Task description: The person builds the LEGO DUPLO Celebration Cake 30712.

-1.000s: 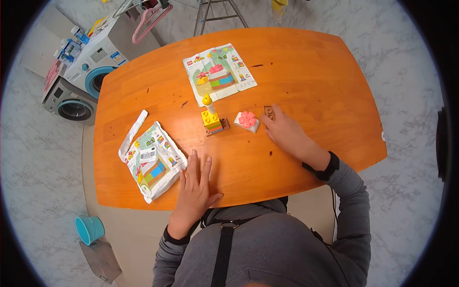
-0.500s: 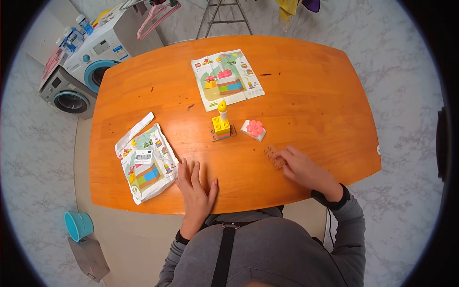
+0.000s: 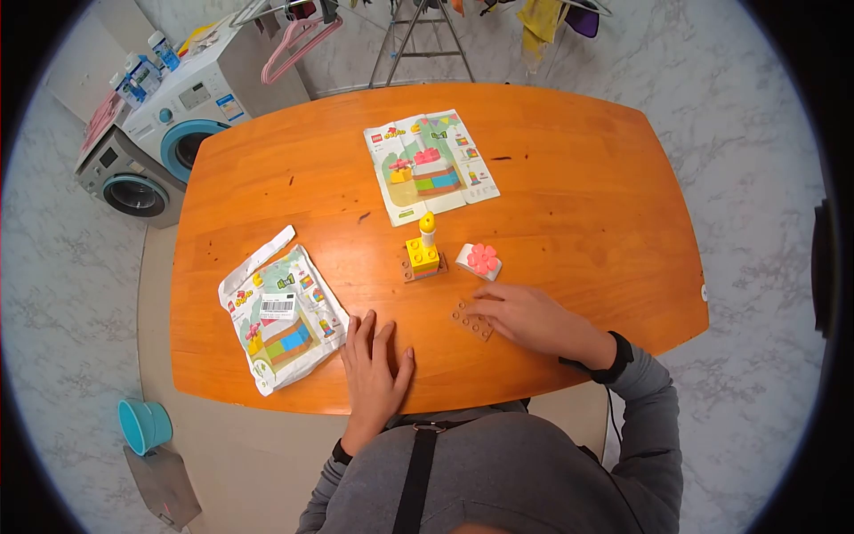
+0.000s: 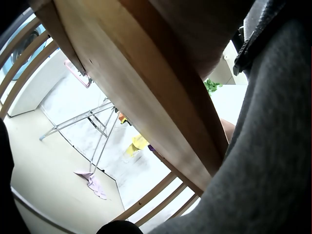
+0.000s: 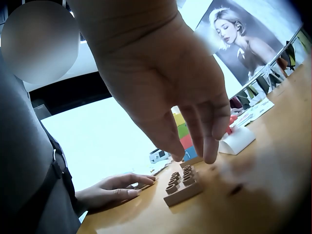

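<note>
On the table in front of the body lies a brown studded brick (image 3: 469,324). My right hand (image 3: 531,320) hovers at its right end, fingers loosely bent downward. In the right wrist view those fingertips hang just above the far end of the brown brick (image 5: 181,195), with nothing between them. My left hand (image 3: 374,374) rests on the tabletop with its fingers spread, close to the right edge of a torn white bag (image 3: 280,320). Beyond the hands stand a stack of colored bricks (image 3: 422,254) topped by a yellow-tipped candle, and a white curved brick (image 3: 467,258) carrying a pink flower.
A creased instruction sheet (image 3: 431,169) lies flat behind the stack on the wooden table (image 3: 587,196). Two washing machines (image 3: 200,102) stand past the far left corner, and a step ladder (image 3: 427,49) behind the far edge. A blue bucket (image 3: 145,425) is on the floor.
My right hand has brought the brown brick from beside the flower brick toward the body and leftward, and its fingers have loosened from it. The left hand stays on the table.
</note>
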Demonstrator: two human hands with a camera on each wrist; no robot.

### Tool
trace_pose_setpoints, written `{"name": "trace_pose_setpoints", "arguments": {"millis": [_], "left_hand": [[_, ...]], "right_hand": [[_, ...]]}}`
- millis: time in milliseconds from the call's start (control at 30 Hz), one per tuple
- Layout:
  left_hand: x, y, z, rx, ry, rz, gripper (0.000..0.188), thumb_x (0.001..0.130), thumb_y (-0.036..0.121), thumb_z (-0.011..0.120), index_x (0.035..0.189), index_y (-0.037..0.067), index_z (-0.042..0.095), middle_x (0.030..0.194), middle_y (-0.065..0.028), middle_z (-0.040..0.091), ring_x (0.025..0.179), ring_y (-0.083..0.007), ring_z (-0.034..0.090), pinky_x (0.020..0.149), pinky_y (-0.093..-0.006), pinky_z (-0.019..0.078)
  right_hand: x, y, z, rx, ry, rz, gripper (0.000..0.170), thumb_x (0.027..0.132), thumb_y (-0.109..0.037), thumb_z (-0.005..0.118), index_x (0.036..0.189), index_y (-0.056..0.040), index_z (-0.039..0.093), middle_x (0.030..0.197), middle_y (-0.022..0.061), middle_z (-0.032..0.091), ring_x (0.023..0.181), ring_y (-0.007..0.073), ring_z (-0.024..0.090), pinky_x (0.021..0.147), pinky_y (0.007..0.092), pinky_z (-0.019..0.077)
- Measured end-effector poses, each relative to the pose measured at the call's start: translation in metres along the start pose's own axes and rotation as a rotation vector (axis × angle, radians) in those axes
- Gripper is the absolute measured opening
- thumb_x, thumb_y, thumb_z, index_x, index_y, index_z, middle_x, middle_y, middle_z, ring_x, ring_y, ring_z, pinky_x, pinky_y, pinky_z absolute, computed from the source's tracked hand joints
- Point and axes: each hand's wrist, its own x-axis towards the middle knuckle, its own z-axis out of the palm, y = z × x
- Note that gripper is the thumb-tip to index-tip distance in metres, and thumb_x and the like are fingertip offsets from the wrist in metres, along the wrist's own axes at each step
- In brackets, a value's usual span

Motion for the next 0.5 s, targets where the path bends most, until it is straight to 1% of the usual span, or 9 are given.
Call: {"name": "trace_pose_setpoints", "arguments": {"millis": [33, 100, 133, 200, 300, 333, 400, 433, 500], "left_hand": [[0.0, 0.0, -0.001, -0.04, -0.006, -0.018, 0.047, 0.083, 0.022, 0.066, 0.124, 0.004, 0.052, 0.139, -0.0207, 0.04, 0.133, -0.0431, 0.03, 0.105, -0.0535, 0.0269], [0.001, 0.001, -0.002, -0.081, -0.015, -0.034, 0.045, 0.083, 0.021, 0.066, 0.123, 0.005, 0.054, 0.14, -0.0195, 0.04, 0.135, -0.0418, 0.029, 0.107, -0.0521, 0.026], [0.001, 0.001, -0.003, -0.076, -0.017, -0.039, 0.044, 0.083, 0.022, 0.066, 0.122, 0.005, 0.055, 0.14, -0.0194, 0.04, 0.135, -0.0417, 0.029, 0.107, -0.052, 0.0262], [0.0, 0.002, -0.002, -0.069, -0.02, -0.047, 0.043, 0.083, 0.022, 0.066, 0.121, 0.005, 0.055, 0.14, -0.0193, 0.04, 0.135, -0.0415, 0.029, 0.106, -0.0519, 0.0265], [0.001, 0.0, -0.003, -0.077, -0.014, -0.039, 0.043, 0.083, 0.022, 0.066, 0.121, 0.005, 0.055, 0.14, -0.0194, 0.041, 0.134, -0.0412, 0.03, 0.106, -0.0515, 0.0266], [0.001, 0.001, -0.003, -0.074, -0.019, -0.041, 0.043, 0.083, 0.022, 0.066, 0.121, 0.005, 0.055, 0.14, -0.0196, 0.041, 0.134, -0.0412, 0.031, 0.106, -0.0515, 0.0266], [0.0, 0.002, -0.003, -0.073, -0.026, -0.048, 0.043, 0.083, 0.022, 0.066, 0.121, 0.005, 0.055, 0.139, -0.0199, 0.041, 0.133, -0.0411, 0.032, 0.106, -0.0514, 0.0267], [0.0, 0.002, -0.002, -0.066, -0.025, -0.043, 0.044, 0.083, 0.023, 0.066, 0.122, 0.005, 0.055, 0.139, -0.0202, 0.041, 0.133, -0.0411, 0.032, 0.106, -0.0513, 0.0271], [0.001, 0.0, -0.003, -0.048, -0.019, -0.033, 0.044, 0.083, 0.023, 0.066, 0.122, 0.005, 0.055, 0.139, -0.0206, 0.041, 0.133, -0.0411, 0.033, 0.105, -0.0512, 0.0275]], "right_hand": [[0.005, 0.001, -0.002, -0.006, 0.006, -0.004, 0.024, 0.084, -0.005, 0.056, 0.107, -0.0065, 0.06, 0.106, 0.0131, 0.058, 0.103, 0.031, 0.056, 0.087, 0.0395, 0.0462], [0.013, 0.005, -0.002, -0.115, 0.202, -0.114, 0.028, 0.082, -0.008, 0.06, 0.11, -0.0072, 0.06, 0.112, 0.0149, 0.056, 0.109, 0.0331, 0.052, 0.092, 0.0422, 0.0433], [0.017, 0.006, -0.003, -0.115, 0.203, -0.112, 0.028, 0.082, -0.008, 0.06, 0.11, -0.0072, 0.06, 0.112, 0.0149, 0.056, 0.109, 0.0331, 0.052, 0.092, 0.0422, 0.0433], [0.025, 0.009, -0.006, -0.369, 0.392, -0.089, 0.033, 0.081, -0.007, 0.063, 0.114, -0.0071, 0.058, 0.118, 0.0187, 0.052, 0.113, 0.0368, 0.048, 0.095, 0.0444, 0.0405], [0.03, 0.03, 0.005, -0.322, 0.339, -0.04, 0.039, 0.081, -0.006, 0.063, 0.119, -0.0075, 0.055, 0.117, 0.0217, 0.049, 0.111, 0.0396, 0.047, 0.094, 0.0422, 0.0417], [0.031, 0.032, 0.005, -0.323, 0.343, -0.041, 0.039, 0.081, -0.006, 0.063, 0.119, -0.0075, 0.055, 0.117, 0.0217, 0.049, 0.111, 0.0396, 0.047, 0.094, 0.0422, 0.0417], [0.032, 0.033, 0.005, -0.163, 0.232, 0.058, 0.04, 0.081, -0.005, 0.062, 0.12, -0.0076, 0.053, 0.112, 0.0212, 0.049, 0.104, 0.0383, 0.048, 0.089, 0.0414, 0.0434], [0.031, 0.031, 0.004, -0.162, 0.229, 0.057, 0.04, 0.081, -0.005, 0.062, 0.12, -0.0076, 0.053, 0.112, 0.0212, 0.049, 0.104, 0.0383, 0.048, 0.089, 0.0414, 0.0434], [0.033, 0.024, -0.002, -0.158, 0.158, 0.088, 0.036, 0.082, -0.003, 0.058, 0.117, -0.0063, 0.052, 0.106, 0.0207, 0.048, 0.098, 0.0376, 0.048, 0.084, 0.0414, 0.0446]]}}
